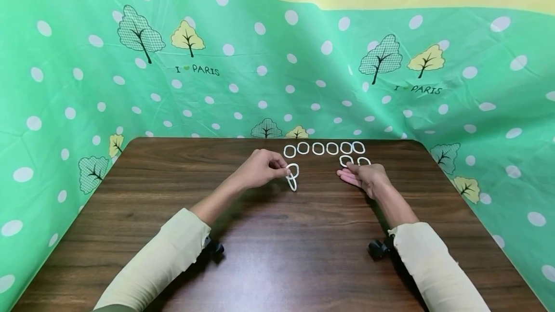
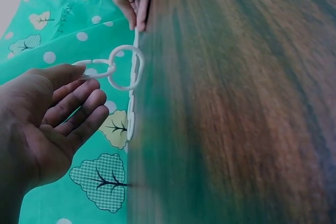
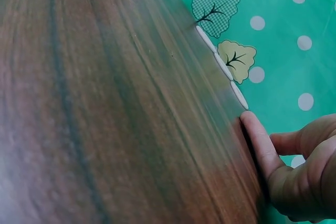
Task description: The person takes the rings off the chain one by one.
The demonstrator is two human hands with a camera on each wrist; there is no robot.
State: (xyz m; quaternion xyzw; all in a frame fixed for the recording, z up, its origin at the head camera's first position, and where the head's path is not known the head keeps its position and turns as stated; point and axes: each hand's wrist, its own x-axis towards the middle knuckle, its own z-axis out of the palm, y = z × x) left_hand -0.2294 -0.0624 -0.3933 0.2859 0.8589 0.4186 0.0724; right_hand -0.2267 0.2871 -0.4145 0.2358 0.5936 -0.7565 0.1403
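Observation:
My left hand [image 1: 264,168] pinches a white ring-shaped link [image 2: 100,74] between thumb and finger, above the table. A second white link [image 2: 140,69] hangs interlocked with it. The other fingers of that hand are loosely bent. On the right, my right hand [image 1: 368,178] rests low at the tabletop with its fingers extended. Its thumb reaches the edge of a white link [image 1: 345,159], and another link [image 1: 364,160] lies just behind the hand, partly hidden. In the right wrist view a fingertip [image 3: 249,119] is close to the end of the row of links.
Several more white links [image 1: 318,143] lie flat in a row near the far edge of the brown wooden table [image 1: 282,254]. Green dotted cloth [image 1: 243,61] with printed trees hangs behind and beside the table. Dark straps sit under both sleeves.

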